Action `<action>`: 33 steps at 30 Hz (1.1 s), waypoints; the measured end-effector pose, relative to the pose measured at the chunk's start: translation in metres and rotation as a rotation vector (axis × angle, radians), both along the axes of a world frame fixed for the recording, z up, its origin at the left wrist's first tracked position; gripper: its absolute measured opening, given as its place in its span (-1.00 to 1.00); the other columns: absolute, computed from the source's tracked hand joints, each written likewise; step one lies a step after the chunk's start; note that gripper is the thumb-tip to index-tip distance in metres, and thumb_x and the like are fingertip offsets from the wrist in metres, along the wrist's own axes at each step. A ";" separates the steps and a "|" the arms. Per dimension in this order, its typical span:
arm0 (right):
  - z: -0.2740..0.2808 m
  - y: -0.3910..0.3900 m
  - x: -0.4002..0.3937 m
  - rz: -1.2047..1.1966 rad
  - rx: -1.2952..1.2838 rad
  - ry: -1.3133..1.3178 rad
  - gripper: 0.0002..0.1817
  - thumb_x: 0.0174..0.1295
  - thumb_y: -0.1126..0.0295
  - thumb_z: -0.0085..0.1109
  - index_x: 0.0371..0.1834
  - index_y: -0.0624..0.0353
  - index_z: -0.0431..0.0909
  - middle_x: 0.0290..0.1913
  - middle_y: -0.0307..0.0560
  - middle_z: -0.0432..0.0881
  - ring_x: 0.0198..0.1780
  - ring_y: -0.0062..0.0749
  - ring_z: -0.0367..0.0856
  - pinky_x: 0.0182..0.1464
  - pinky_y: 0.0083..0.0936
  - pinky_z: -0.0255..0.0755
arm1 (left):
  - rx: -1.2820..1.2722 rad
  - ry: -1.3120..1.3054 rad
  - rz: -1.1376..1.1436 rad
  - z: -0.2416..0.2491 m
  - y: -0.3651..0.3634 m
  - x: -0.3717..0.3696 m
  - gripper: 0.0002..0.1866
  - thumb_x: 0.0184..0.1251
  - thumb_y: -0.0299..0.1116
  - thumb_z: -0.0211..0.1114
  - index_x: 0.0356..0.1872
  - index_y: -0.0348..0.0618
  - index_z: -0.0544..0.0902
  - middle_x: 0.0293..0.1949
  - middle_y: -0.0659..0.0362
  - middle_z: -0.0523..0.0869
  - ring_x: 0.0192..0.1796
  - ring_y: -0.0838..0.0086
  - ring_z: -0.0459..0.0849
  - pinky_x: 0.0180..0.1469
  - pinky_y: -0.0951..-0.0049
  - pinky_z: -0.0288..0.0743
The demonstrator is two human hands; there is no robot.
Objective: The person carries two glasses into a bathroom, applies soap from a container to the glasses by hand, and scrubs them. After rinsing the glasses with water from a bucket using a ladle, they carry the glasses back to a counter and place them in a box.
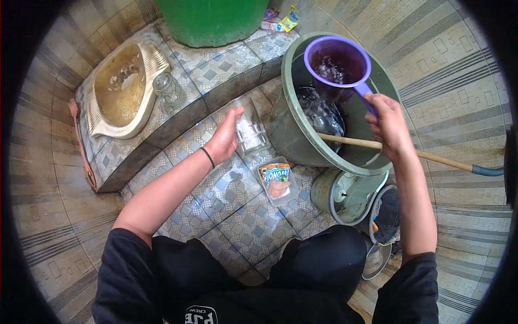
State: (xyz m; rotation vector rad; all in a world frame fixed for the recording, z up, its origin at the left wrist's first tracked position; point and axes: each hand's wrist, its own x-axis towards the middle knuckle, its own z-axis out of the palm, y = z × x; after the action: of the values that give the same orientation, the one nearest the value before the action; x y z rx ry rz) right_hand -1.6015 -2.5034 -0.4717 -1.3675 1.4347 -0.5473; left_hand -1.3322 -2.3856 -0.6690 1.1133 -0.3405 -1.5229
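Note:
My left hand (pixel 225 135) is wrapped round a clear glass mug (pixel 249 127), held tilted above the tiled floor. With my right hand (pixel 389 121) I grip the handle of a purple water dipper (pixel 361 65), which has water in it. The dipper is over a large green-grey tub (pixel 291 102) with dark water inside. On the floor below the mug is a clear plastic container (pixel 283 200) holding an Ekonomi soap packet (pixel 275 174) and a pinkish lump that looks like a sponge. Another glass mug (pixel 170 92) stands on the raised tiled step.
A squat toilet (pixel 121 92) is set in the step at the left, a long brush (pixel 81 140) beside it. A green barrel (pixel 213 21) and sachets (pixel 286 21) are at the back. A wooden handle (pixel 350 141) crosses the tub; smaller buckets (pixel 350 202) stand below it.

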 end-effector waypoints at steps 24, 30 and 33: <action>0.026 0.082 0.030 0.395 -0.887 0.471 -0.70 0.19 0.29 0.27 -0.53 0.29 0.48 -0.74 0.04 0.40 -0.71 -0.24 0.42 -0.55 -0.37 0.29 | 0.009 0.379 0.061 0.045 -0.026 -0.017 -0.37 0.41 0.18 -0.25 0.08 -0.16 0.49 0.01 0.11 0.62 0.04 0.35 0.63 0.13 0.33 0.54; 0.022 0.082 0.034 0.411 -0.972 0.503 -0.69 0.18 0.28 0.28 -0.54 0.28 0.47 -0.74 0.05 0.39 -0.71 -0.20 0.42 -0.54 -0.36 0.31 | 0.001 0.389 0.023 0.039 -0.028 -0.015 -0.31 0.40 0.20 -0.26 0.20 -0.19 0.44 0.07 0.08 0.59 0.11 0.29 0.59 0.25 0.26 0.43; 0.025 0.078 0.037 0.397 -0.923 0.487 -0.69 0.18 0.27 0.28 -0.54 0.28 0.48 -0.73 0.04 0.40 -0.71 -0.21 0.42 -0.54 -0.36 0.31 | -0.022 0.368 -0.056 0.042 -0.025 -0.011 -0.34 0.39 0.18 -0.21 0.23 -0.15 0.41 0.12 0.10 0.57 0.14 0.29 0.56 0.28 0.21 0.38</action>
State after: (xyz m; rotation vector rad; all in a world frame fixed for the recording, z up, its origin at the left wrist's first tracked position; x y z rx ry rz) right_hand -1.5645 -2.4251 -0.4464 -2.5950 1.2428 -0.6712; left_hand -1.3428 -2.4107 -0.6274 0.7897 -0.1354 -1.7310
